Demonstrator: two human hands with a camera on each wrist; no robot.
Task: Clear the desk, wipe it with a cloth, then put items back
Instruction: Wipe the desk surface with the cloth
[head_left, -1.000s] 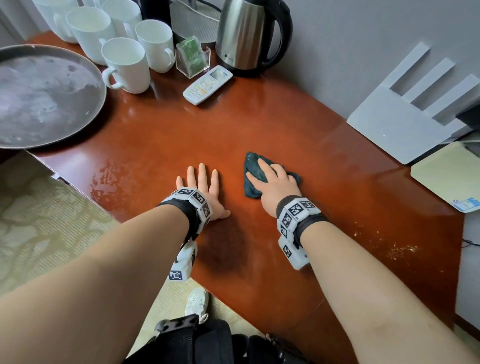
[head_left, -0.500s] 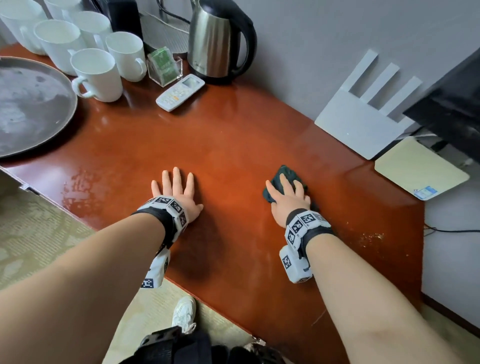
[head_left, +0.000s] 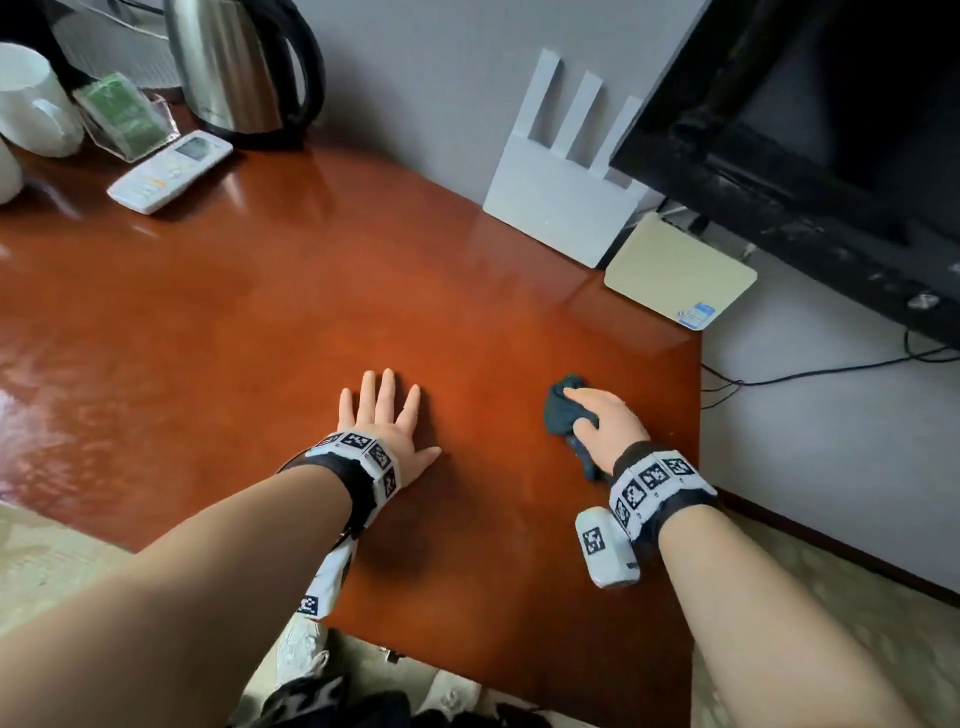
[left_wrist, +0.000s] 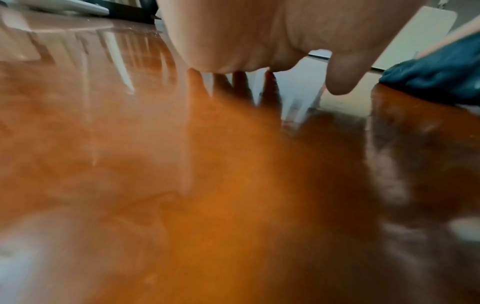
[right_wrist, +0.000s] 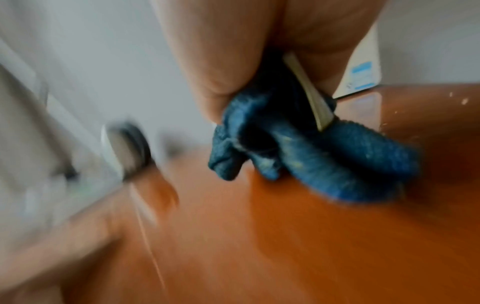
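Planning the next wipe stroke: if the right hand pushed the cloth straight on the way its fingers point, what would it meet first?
Only bare desk lies ahead of the right hand and cloth at first. Farther on, the line probably ends at the white router leaning on the wall, though depth is hard to judge.

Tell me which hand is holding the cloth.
The right hand. Its fingers grip the dark blue cloth near the desk's right edge, while the left hand lies flat and empty.

Left hand (head_left: 385, 423) lies flat, fingers spread and straight; right hand (head_left: 605, 418) has its fingers curled tight.
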